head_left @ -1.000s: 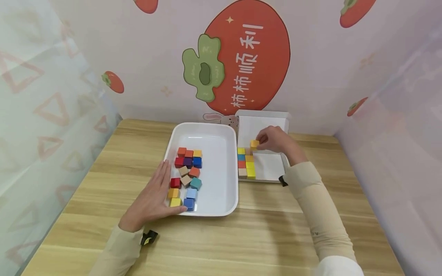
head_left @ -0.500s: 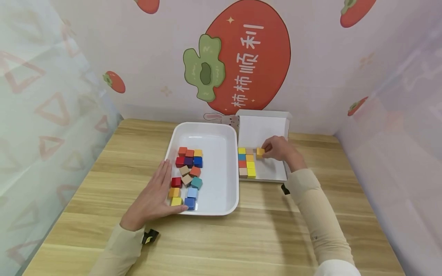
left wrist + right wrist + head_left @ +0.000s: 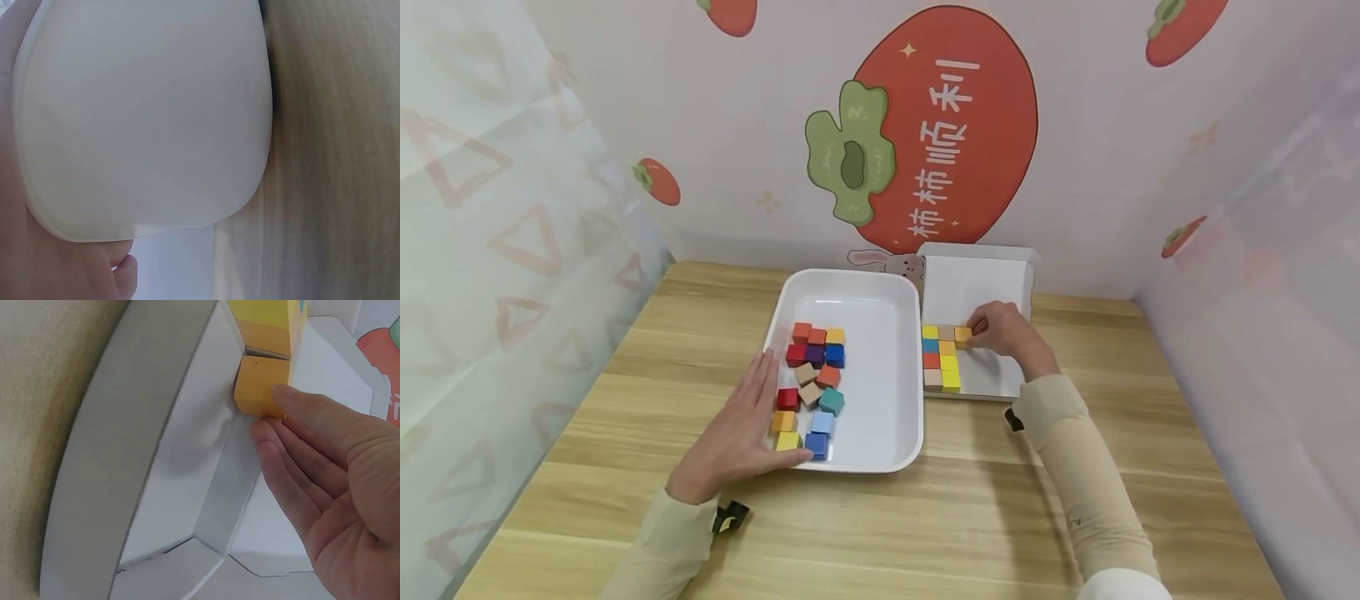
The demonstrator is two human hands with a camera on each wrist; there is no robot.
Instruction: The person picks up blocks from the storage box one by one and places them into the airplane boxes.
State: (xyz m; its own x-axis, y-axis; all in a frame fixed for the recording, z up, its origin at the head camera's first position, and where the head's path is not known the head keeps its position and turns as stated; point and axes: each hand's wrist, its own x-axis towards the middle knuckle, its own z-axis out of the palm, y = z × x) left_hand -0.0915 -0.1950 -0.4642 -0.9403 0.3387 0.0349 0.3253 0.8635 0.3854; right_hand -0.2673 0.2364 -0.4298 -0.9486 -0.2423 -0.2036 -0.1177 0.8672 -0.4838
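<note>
My right hand [image 3: 1009,335] pinches an orange cube [image 3: 962,333] in the back row of a shallow white box [image 3: 990,377] with its lid raised. In the right wrist view the thumb lies on the orange cube [image 3: 257,387] while fingers touch its side. Left of it, two columns of yellow, tan, blue, red and orange cubes [image 3: 948,363] fill the box's left side. My left hand [image 3: 733,435] rests at the near left corner of a white tray [image 3: 883,379], fingers straight along the rim and thumb over the near edge.
Several loose coloured cubes [image 3: 807,373] lie in the tray's left half. Tray and box stand side by side on a wooden table [image 3: 880,533]. Behind them rises a wall sheet [image 3: 737,100] printed with persimmons; the box lid [image 3: 973,283] stands close to it.
My right hand has lowered the orange cube into the box and slid it left, against the tan cube of the back row. The left hand keeps its place on the tray.
</note>
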